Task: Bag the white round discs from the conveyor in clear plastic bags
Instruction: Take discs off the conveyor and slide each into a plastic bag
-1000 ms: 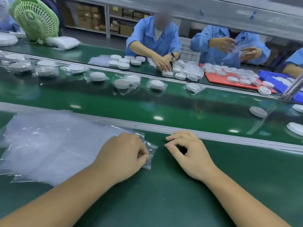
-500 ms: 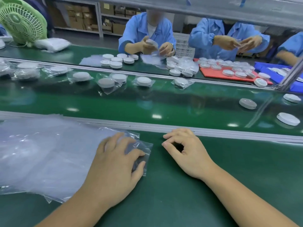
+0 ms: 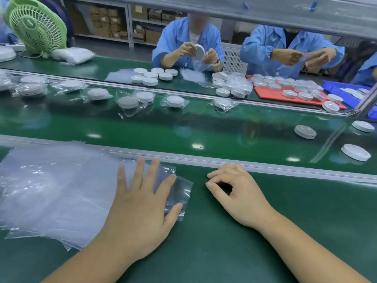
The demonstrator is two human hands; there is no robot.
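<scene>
Green bench (image 3: 224,252) beside conveyor (image 3: 183,127) carrying discs (image 3: 305,131).
Left hand (image 3: 140,209) lies flat, fingers spread, on bags (image 3: 61,186); right hand (image 3: 238,193) rests loosely curled, holding nothing. Box labels (image 3: 102,27) too small to read.

On the near tabletop (image 3: 224,252) a stack of bags (image 3: 61,190) lay at the left, the left hand (image 3: 140,203) flat on its right end. The right hand (image 3: 238,193) rested to the right of the stack, apart from it, just before the rail (image 3: 285,170) along the far edge. Behind the rail lay the conveyor (image 3: 183,127), with bagged discs (image 3: 175,101) in a row along its far side and three bare discs (image 3: 305,131) at its right end. Behind it, the far tabletop (image 3: 102,66) carried a cluster of discs (image 3: 151,75) at the middle, a tray (image 3: 265,92) of discs at the right and a fan (image 3: 34,25) at the left.
</scene>
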